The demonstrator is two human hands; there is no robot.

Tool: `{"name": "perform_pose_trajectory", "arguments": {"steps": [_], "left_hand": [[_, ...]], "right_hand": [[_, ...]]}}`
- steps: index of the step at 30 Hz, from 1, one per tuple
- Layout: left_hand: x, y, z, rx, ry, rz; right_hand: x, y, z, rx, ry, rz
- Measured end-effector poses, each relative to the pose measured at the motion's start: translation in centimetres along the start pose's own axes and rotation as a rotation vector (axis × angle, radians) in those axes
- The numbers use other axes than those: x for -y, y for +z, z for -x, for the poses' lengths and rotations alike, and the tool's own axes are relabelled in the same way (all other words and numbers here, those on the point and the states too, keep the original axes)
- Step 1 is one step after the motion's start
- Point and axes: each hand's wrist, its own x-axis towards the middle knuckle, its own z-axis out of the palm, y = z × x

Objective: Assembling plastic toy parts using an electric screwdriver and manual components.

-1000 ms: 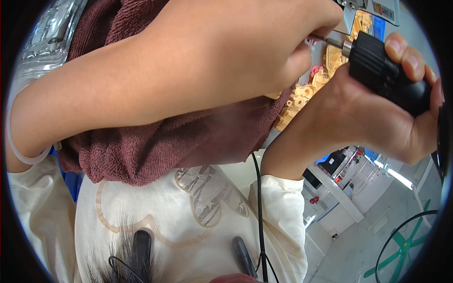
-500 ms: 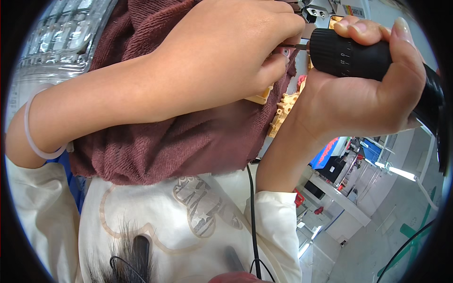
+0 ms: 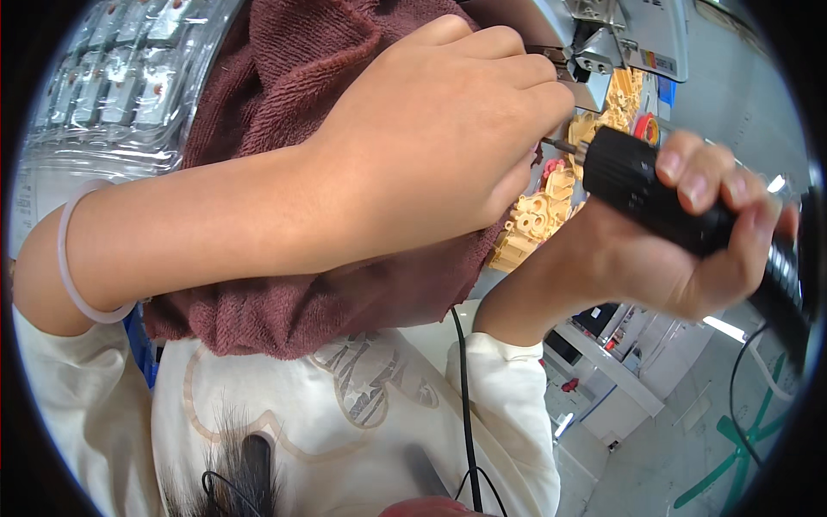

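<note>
My left hand point(image 3: 431, 155) is closed with its back toward me, resting over the maroon towel point(image 3: 250, 302). Its curled fingers hide whatever lies inside them. My right hand point(image 3: 689, 280) grips a black electric screwdriver point(image 3: 624, 172) by its ribbed barrel, with the thin metal bit point(image 3: 560, 145) pointing left. The bit's tip ends close beside the knuckles of my left hand, and I cannot tell whether it touches anything there. Beyond the towel's right edge, between my hands, lie several cream plastic parts point(image 3: 534, 224).
Clear plastic trays point(image 3: 121, 86) with several pale pieces stand at the upper left. A metal fixture point(image 3: 594, 43) sits at the far side. A small pink piece point(image 3: 556, 168) and a red ring point(image 3: 646, 127) lie near the cream parts. A black cable point(image 3: 463, 388) hangs before my shirt.
My right hand has drawn the screwdriver slightly right and down, tilting its back end lower. The cream and pink pieces glimpsed at my left fingers are now covered. The whole view has shifted.
</note>
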Motion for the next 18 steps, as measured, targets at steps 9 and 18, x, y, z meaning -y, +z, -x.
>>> {"name": "perform_pose_trajectory", "arguments": {"steps": [9, 18], "left_hand": [[-0.5, -1.4, -0.3, 0.067, 0.043, -0.055], [-0.2, -1.6, -0.2, 0.03, 0.04, -0.065]], "right_hand": [[-2.1, 4.7, 0.4, -0.612, -0.416, 0.203], [-2.3, 4.0, -0.4, -0.634, -0.332, 0.128]]}}
